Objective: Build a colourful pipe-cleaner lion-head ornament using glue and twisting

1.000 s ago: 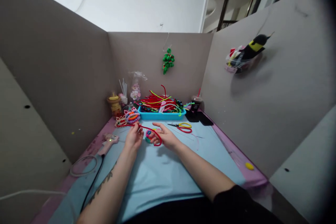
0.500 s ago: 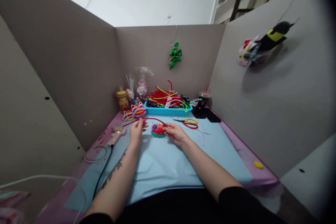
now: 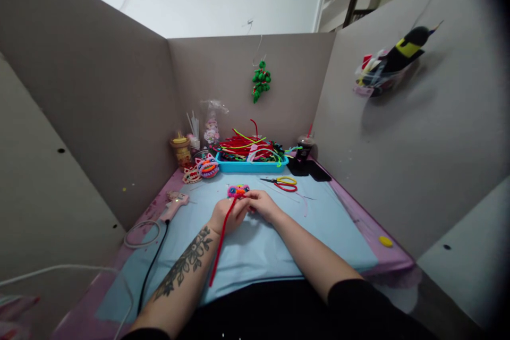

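Observation:
A red pipe cleaner (image 3: 222,241) runs from between my fingers down across my left wrist, its free end hanging toward the table's front edge. My left hand (image 3: 231,215) and my right hand (image 3: 261,205) meet at its upper end, fingers closed in a pinch on it. Just beyond the fingertips lies a small colourful pipe-cleaner face (image 3: 238,190), pink with blue and orange parts; its lower part is hidden by my hands. Scissors (image 3: 285,183) with yellow and red handles lie past my right hand.
A blue tray (image 3: 251,168) heaped with pipe cleaners stands at the back. Left of it sit two finished pipe-cleaner faces (image 3: 207,167). A pink glue gun (image 3: 175,205) with its cord lies at left. A drink cup (image 3: 305,146) and dark flat pads (image 3: 319,171) are at back right.
My left hand has moved right and nearer to meet my right hand. The red pipe cleaner, which arched leftward, now hangs down toward me over my left wrist. The view has shifted slightly.

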The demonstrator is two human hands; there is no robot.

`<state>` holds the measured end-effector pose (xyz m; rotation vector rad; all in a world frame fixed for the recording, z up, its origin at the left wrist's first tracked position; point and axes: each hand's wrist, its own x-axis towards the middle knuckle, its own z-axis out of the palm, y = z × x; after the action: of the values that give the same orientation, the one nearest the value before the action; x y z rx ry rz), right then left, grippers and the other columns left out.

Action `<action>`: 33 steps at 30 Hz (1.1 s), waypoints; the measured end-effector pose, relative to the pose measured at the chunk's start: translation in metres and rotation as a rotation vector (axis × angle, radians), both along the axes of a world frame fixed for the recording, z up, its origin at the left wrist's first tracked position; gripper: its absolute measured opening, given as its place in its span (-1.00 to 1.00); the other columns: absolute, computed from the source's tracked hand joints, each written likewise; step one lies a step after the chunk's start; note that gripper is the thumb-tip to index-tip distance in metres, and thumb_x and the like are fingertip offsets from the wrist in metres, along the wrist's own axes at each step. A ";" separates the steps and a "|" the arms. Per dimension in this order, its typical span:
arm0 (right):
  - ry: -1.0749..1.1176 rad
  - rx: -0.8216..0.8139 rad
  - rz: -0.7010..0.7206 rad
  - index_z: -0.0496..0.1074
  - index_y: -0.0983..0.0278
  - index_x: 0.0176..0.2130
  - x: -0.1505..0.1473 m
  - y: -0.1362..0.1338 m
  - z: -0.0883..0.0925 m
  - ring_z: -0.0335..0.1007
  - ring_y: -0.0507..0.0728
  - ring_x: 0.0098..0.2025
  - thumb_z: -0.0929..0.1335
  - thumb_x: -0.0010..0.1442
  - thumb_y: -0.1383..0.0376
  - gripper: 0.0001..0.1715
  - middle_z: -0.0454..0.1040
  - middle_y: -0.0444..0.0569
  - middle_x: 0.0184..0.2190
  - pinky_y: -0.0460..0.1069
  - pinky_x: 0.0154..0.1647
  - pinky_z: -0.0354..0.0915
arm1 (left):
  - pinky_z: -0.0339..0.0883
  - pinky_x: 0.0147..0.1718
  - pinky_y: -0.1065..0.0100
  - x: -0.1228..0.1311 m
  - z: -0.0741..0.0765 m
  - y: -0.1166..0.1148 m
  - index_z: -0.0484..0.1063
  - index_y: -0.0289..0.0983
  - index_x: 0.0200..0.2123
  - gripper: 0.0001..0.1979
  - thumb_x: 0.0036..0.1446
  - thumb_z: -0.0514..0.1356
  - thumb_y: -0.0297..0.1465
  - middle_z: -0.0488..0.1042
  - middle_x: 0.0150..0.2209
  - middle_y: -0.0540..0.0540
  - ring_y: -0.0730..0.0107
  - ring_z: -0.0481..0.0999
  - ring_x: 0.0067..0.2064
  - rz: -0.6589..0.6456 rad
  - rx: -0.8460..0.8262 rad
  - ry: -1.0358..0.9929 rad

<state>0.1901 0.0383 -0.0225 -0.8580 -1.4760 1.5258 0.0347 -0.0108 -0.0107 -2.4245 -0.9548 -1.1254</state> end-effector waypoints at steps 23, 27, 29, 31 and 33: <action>-0.506 0.477 -0.122 0.45 0.28 -0.52 -0.002 0.003 -0.014 0.28 0.05 -0.48 0.27 0.01 0.37 -0.83 0.44 -0.13 -0.57 -0.09 -0.41 0.16 | 0.28 -0.36 0.39 0.004 -0.002 0.002 0.44 -0.20 -0.27 -0.81 0.20 0.03 -0.38 0.53 -0.35 -0.08 0.35 0.49 -0.33 0.225 -0.386 -0.118; -0.475 0.479 -0.121 0.46 0.27 -0.50 -0.003 0.003 -0.015 0.30 0.06 -0.46 0.26 0.02 0.36 -0.81 0.46 -0.13 -0.55 -0.09 -0.39 0.17 | 0.29 -0.36 0.39 0.007 -0.004 0.002 0.43 -0.21 -0.24 -0.84 0.18 0.05 -0.42 0.52 -0.34 -0.08 0.36 0.48 -0.35 0.200 -0.443 -0.182; -0.445 0.486 -0.108 0.48 0.27 -0.47 -0.003 0.002 -0.013 0.34 0.07 -0.42 0.26 0.03 0.35 -0.80 0.50 -0.11 -0.50 -0.07 -0.33 0.19 | 0.30 -0.35 0.38 0.005 -0.006 0.005 0.43 -0.22 -0.25 -0.86 0.15 0.09 -0.41 0.53 -0.33 -0.09 0.34 0.48 -0.33 0.221 -0.445 -0.194; -0.433 0.493 -0.116 0.49 0.28 -0.46 -0.003 0.000 -0.009 0.36 0.09 -0.37 0.27 0.03 0.33 -0.81 0.51 -0.09 -0.46 -0.06 -0.30 0.20 | 0.30 -0.31 0.36 0.002 -0.007 0.007 0.44 -0.23 -0.26 -0.86 0.15 0.11 -0.40 0.54 -0.30 -0.10 0.32 0.49 -0.30 0.244 -0.432 -0.195; -0.410 0.465 -0.132 0.49 0.29 -0.44 -0.002 -0.001 -0.006 0.36 0.09 -0.37 0.29 0.01 0.32 -0.82 0.50 -0.08 -0.47 -0.05 -0.30 0.21 | 0.31 -0.29 0.35 0.001 -0.008 0.009 0.46 -0.22 -0.28 -0.86 0.16 0.10 -0.40 0.54 -0.30 -0.10 0.31 0.49 -0.28 0.264 -0.418 -0.200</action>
<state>0.1877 0.0376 -0.0283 -0.9907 -1.9242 0.8805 0.0354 -0.0013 -0.0188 -2.4146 -1.6659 -1.1798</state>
